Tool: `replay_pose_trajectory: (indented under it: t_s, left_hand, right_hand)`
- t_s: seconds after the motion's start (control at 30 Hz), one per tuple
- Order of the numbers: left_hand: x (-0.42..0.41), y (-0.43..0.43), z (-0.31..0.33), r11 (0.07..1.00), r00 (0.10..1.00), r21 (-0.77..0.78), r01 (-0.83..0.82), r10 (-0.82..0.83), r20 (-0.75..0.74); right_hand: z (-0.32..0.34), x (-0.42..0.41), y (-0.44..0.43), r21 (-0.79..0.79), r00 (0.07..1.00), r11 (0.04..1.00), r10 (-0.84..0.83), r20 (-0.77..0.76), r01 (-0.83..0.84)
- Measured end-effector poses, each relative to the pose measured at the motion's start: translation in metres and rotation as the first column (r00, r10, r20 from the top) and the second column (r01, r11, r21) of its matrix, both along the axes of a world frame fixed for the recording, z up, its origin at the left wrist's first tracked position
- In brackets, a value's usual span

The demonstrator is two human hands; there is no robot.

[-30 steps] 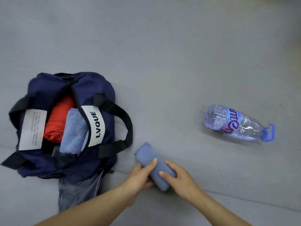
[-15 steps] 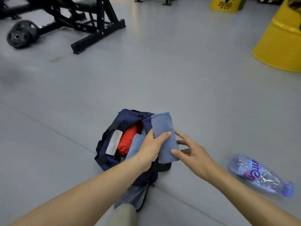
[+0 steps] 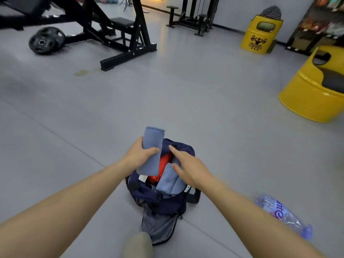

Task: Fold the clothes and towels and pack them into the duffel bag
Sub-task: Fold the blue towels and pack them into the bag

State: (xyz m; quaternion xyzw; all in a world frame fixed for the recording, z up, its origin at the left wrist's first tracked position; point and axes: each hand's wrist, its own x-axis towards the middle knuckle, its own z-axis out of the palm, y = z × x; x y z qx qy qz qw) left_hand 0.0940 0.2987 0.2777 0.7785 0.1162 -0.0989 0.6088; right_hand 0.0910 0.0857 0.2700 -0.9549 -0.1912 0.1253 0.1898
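Observation:
A navy duffel bag (image 3: 163,202) lies open on the grey floor between my arms. Inside it sit a red garment (image 3: 164,161) and a folded blue towel (image 3: 168,180). My left hand (image 3: 138,155) grips a rolled blue towel (image 3: 151,146), upright, above the bag's left edge. My right hand (image 3: 188,167) hovers over the bag's opening with the fingers straight and spread, the forefinger pointing toward the rolled towel; it holds nothing.
A clear water bottle (image 3: 283,215) lies on the floor at the right, beside my right forearm. Two yellow barrels (image 3: 314,90) stand at the far right. A black weight bench (image 3: 111,32) and weight plates (image 3: 46,40) stand at the far left. My knee (image 3: 137,245) shows at the bottom.
The rolled towel was lifted off the floor and carried left, over the bag. My right hand let go of it and now hovers over the opening. The view tilted up.

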Motion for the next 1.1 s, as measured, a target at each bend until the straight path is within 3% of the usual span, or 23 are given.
replay_pose_trajectory:
  t_s: [0.17,0.33,0.47,0.6,0.77,0.97,1.1]
  left_hand:
    - [0.015,-0.014,-0.081,0.999,0.993,-0.021,-0.041,0.039,-0.113]
    - [0.032,-0.055,-0.151,0.999,0.98,-0.04,0.011,-0.018,-0.198]
    - [0.056,-0.079,-0.189,0.999,0.97,0.014,0.036,-0.032,-0.239]
    - [0.083,-0.092,-0.222,0.994,0.973,0.093,0.055,-0.032,-0.231]
    - [0.111,-0.104,-0.25,0.934,0.994,0.353,0.052,-0.014,-0.111]
    - [0.098,-0.115,-0.254,0.881,0.997,0.467,0.079,-0.082,-0.012]
    - [0.103,-0.115,-0.254,0.82,0.996,0.566,0.084,-0.078,-0.035]
  right_hand:
    - [-0.09,0.0,-0.029,0.019,0.96,0.961,-0.276,-0.045,0.277]
    - [-0.152,0.006,-0.058,0.038,0.923,0.927,-0.366,-0.12,0.373]
    - [-0.181,0.019,-0.058,-0.003,0.911,0.932,-0.356,-0.21,0.363]
    - [-0.196,0.026,-0.046,0.061,0.931,0.947,-0.296,-0.211,0.315]
    - [-0.208,0.041,-0.037,-0.049,0.939,0.961,-0.276,-0.206,0.271]
    - [-0.208,0.026,-0.035,0.288,0.863,0.818,-0.436,-0.257,0.498]
    - [-0.19,0.018,-0.034,0.397,0.83,0.73,-0.462,-0.313,0.556]
